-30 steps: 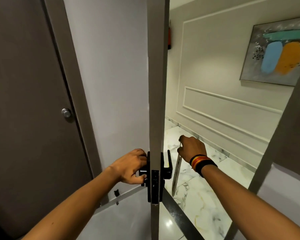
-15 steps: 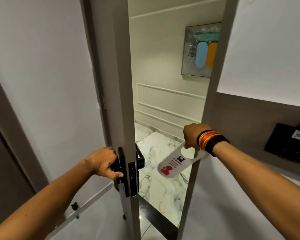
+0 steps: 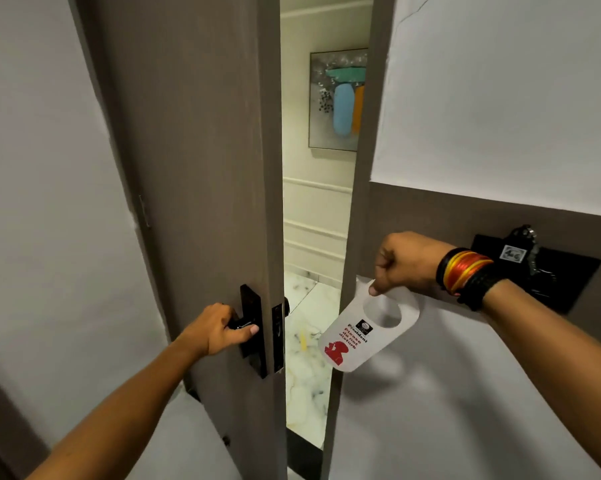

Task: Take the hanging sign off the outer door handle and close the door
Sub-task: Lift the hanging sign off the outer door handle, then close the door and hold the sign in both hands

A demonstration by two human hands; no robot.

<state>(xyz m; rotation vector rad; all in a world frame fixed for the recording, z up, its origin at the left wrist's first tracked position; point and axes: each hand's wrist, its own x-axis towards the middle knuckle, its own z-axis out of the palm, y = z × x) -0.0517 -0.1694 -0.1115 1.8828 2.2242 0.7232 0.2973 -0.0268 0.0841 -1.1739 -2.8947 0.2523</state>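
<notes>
the right hand pinched the white hanging sign by its top, the sign dangling below it, while the left hand gripped the inner door handle of the nearly closed door.

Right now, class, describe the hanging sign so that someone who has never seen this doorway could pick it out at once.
Find the brown door, ajar, with a narrow gap to the door frame. Just right of that gap, the right hand, bangles on its wrist, holds a white card, the hanging sign. Only it has a round handle hole, red print and "do not disturb".
</notes>
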